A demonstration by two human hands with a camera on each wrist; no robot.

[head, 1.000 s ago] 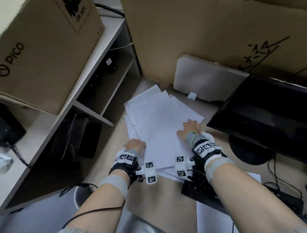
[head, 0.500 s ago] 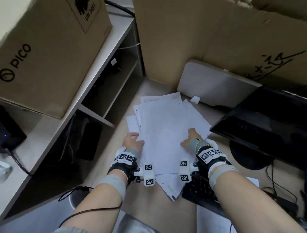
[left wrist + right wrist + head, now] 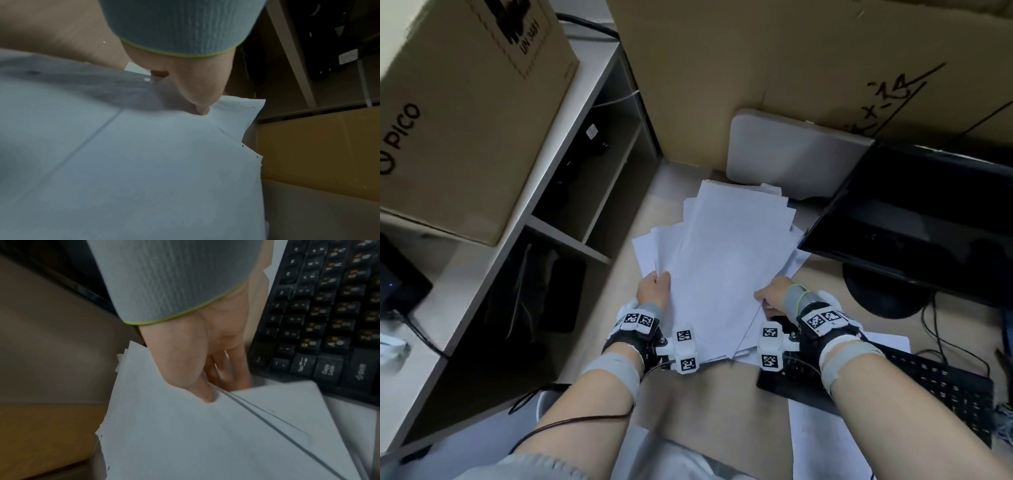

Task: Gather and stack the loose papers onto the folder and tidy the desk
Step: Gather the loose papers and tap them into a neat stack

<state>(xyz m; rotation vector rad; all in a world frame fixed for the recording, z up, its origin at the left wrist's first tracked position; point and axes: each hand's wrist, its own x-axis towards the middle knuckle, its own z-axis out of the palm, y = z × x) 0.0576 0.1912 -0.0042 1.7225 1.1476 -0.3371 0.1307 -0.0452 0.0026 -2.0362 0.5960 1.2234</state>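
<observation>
A loose sheaf of white papers [image 3: 726, 260] lies fanned on the beige desk [image 3: 722, 404], with its far end toward a light grey flat folder [image 3: 791, 154] that leans on the cardboard behind. My left hand [image 3: 655, 286] grips the sheaf's left edge; in the left wrist view the thumb [image 3: 197, 94] presses on the top sheet [image 3: 144, 162] and the fingers are hidden. My right hand [image 3: 770, 296] pinches the right edge. There the thumb [image 3: 197, 386] lies on top of the papers [image 3: 205, 434] and the fingers go underneath.
A black monitor [image 3: 914, 222] stands at the right, with a black keyboard [image 3: 928, 387] and one more sheet [image 3: 815, 438] near me. A shelf unit [image 3: 571, 192] with a PICO cardboard box [image 3: 465, 102] lines the left. Large cardboard [image 3: 756, 68] closes the back.
Both hands went from resting flat on the spread sheets to gripping the side edges. The sheets have been drawn together into a narrower sheaf.
</observation>
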